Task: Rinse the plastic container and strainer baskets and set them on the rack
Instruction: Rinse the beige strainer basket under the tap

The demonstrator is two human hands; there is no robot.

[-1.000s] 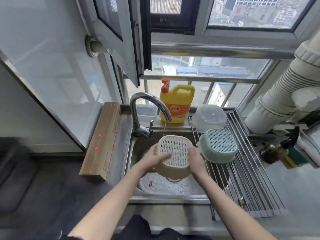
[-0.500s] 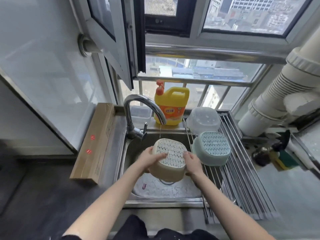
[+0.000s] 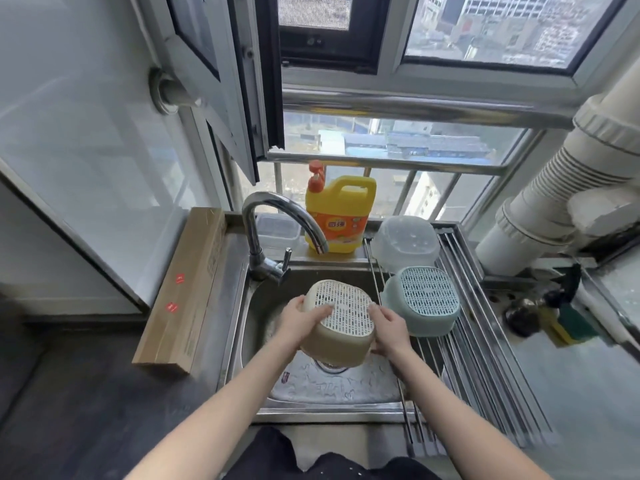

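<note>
A beige strainer basket (image 3: 346,315) hangs upside down over the sink (image 3: 311,407), its slotted bottom facing up. My left hand (image 3: 301,318) grips its left side with fingers across the slotted bottom. My right hand (image 3: 389,330) holds its right side, fingers curled under the rim. A pale green strainer basket (image 3: 426,299) lies upside down on the metal rack (image 3: 491,368) to the right. Behind it on the rack a clear plastic container (image 3: 405,242) rests upside down.
The chrome faucet (image 3: 277,223) arches over the sink's back left. A yellow detergent bottle (image 3: 341,216) stands on the back ledge beside a small clear box (image 3: 277,230). A long cardboard box (image 3: 187,289) lies left of the sink. White pipes (image 3: 568,188) run at the right.
The beige basket has tilted a little in my hands over the sink. The camera has shifted, so everything sits slightly lower left in view.
</note>
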